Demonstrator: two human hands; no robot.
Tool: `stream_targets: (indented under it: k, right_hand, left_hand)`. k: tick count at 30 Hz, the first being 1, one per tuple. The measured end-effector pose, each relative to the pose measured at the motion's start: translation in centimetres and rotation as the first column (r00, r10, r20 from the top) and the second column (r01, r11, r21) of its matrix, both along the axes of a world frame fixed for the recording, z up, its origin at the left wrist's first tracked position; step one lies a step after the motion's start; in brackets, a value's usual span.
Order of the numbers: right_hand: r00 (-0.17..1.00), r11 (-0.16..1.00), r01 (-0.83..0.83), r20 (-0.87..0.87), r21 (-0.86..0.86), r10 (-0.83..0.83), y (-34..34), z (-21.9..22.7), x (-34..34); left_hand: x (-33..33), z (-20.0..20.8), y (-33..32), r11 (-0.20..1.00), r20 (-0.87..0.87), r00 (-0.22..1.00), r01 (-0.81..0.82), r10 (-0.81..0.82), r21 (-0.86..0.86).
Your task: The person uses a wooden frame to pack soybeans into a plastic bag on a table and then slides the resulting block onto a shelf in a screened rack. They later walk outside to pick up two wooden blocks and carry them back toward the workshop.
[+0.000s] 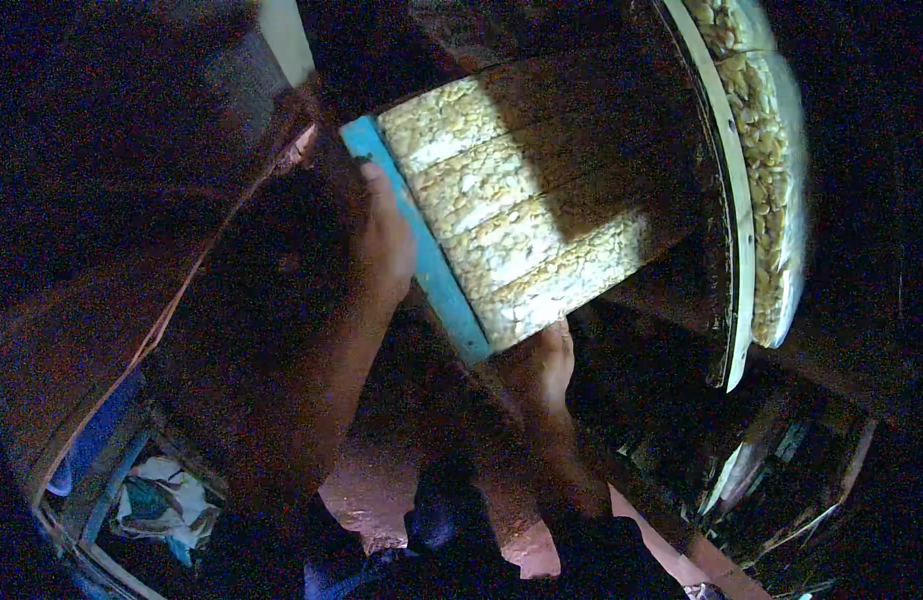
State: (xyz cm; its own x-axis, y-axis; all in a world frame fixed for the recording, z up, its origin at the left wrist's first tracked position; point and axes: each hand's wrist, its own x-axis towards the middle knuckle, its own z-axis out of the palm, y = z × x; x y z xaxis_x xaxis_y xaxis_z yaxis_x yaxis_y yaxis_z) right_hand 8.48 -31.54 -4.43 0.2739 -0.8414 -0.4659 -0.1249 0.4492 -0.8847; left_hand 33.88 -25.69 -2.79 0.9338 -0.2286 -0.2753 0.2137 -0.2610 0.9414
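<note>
A blue-edged tray [443, 285] is tilted in front of me, bearing several long strips packed with pale, nut-like pieces [481, 170]. Light falls on its left part and near edge; the rest lies in dark shadow. My left hand [386, 235] grips the blue edge from the left, its thumb up near the far corner. Closed at the near side is my right hand [553, 365], its fingertips at the tray's lower edge and its other fingers hidden beneath or in the dark.
On the right, a long white rail [736, 210] curves past clear-wrapped packs [766, 190] of similar pale pieces. A cord [196, 265] runs slantwise at the left. Crumpled pale and green cloth or wrapping [171, 505] lies at lower left. Much of the surroundings is too dark to make out.
</note>
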Motion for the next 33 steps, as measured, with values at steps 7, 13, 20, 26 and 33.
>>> stream_targets:
  k: [7,13,20,26,33]
  right_hand:
    - [0.995,0.997,-0.072,-0.067,-0.028,0.070,-3.2,2.9,2.2]
    - [0.996,0.996,0.034,-0.083,0.087,-0.026,-5.8,2.4,1.0]
    - [0.975,0.998,-0.057,-0.214,0.030,0.062,-5.3,4.7,2.7]
    - [0.979,0.970,-0.189,-0.111,-0.152,0.173,-7.1,0.2,-1.2]
    - [0.969,0.968,-0.212,-0.158,-0.134,0.190,-7.6,1.3,-0.6]
  left_hand:
    - [-0.1,1.0,-3.6,0.992,0.067,0.996,-0.047,0.055,-0.114]
    - [-0.1,1.1,-5.9,0.996,0.086,0.996,-0.030,0.037,-0.089]
    - [-0.5,1.0,-6.5,0.990,-0.053,0.993,-0.111,0.106,-0.084]
    - [-0.2,1.9,-6.4,0.998,-0.001,0.999,0.049,-0.049,-0.045]
    - [-0.4,1.7,-7.6,0.993,0.063,0.992,-0.110,0.111,-0.033]
